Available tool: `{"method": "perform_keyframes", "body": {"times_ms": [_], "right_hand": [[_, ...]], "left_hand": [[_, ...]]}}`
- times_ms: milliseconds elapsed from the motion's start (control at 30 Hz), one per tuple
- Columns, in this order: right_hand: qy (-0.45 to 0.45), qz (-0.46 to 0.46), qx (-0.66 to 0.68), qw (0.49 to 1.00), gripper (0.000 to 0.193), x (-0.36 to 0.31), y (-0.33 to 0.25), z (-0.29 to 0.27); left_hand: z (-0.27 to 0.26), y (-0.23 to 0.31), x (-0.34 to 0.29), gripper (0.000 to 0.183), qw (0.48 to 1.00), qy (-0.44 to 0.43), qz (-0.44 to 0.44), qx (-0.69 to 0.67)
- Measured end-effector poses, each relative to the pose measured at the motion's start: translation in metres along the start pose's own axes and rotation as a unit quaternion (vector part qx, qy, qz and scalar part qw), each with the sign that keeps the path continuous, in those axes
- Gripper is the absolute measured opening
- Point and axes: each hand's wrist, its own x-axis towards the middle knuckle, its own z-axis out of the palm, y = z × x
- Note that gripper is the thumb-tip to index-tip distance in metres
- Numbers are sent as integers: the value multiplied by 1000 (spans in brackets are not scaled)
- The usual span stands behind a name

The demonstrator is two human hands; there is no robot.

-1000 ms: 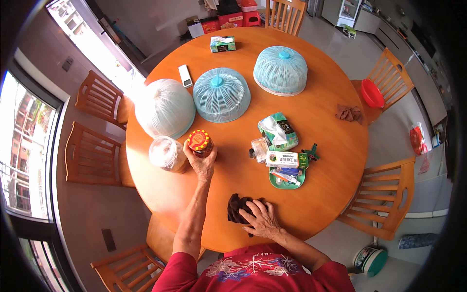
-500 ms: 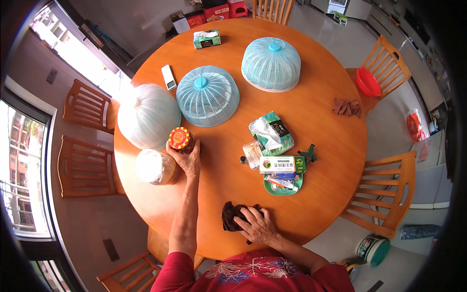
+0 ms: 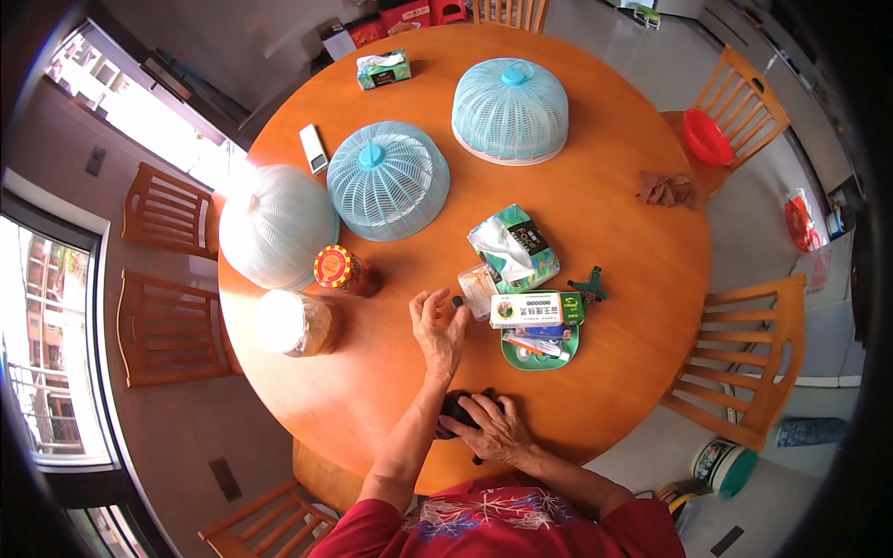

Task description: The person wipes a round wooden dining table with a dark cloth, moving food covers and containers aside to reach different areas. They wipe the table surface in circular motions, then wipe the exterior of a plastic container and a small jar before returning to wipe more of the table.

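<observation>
My left hand (image 3: 439,337) is in the air over the middle of the table, fingers apart and slightly bent, holding nothing. Its fingertips are close to a small black cap (image 3: 457,301) beside a clear plastic box of toothpicks (image 3: 478,290). Under my right hand (image 3: 495,431), a dark brown cloth (image 3: 450,409) is bunched against the tabletop near the front edge, partly hidden by the fingers gripping it. Left of my left hand stands a jar with a red and yellow lid (image 3: 337,268), next to a wider jar with a white lid (image 3: 284,322).
Three mesh food covers (image 3: 389,181) stand on the round wooden table (image 3: 595,223). A tissue pack (image 3: 517,246), a white and green box (image 3: 535,310) and a green tray (image 3: 537,363) sit right of centre. A brown cloth (image 3: 667,189) lies at the right edge.
My left hand has let go of the red-lidded jar and moved right, toward the black cap. My right hand stays on the dark cloth, nearly unmoved. The view has shifted slightly.
</observation>
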Motion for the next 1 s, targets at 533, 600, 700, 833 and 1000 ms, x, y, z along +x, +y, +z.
{"method": "perform_keyframes", "body": {"times_ms": [533, 600, 700, 833, 1000], "right_hand": [[263, 82, 271, 923, 35, 73, -23, -75], [266, -8, 218, 939, 42, 96, -37, -91], [280, -94, 185, 937, 52, 108, -48, -78], [195, -40, 389, 899, 41, 81, -53, -82], [74, 81, 487, 867, 31, 53, -53, -98]], "left_hand": [[-114, 36, -62, 23, 950, 27, -195, -244], [-123, 50, -77, 24, 944, 24, -184, -272], [-132, 96, -85, 19, 908, 70, -157, -383], [-149, 113, -98, 17, 895, 77, -166, -407], [-171, 110, -116, 22, 879, 90, -148, -444]]}}
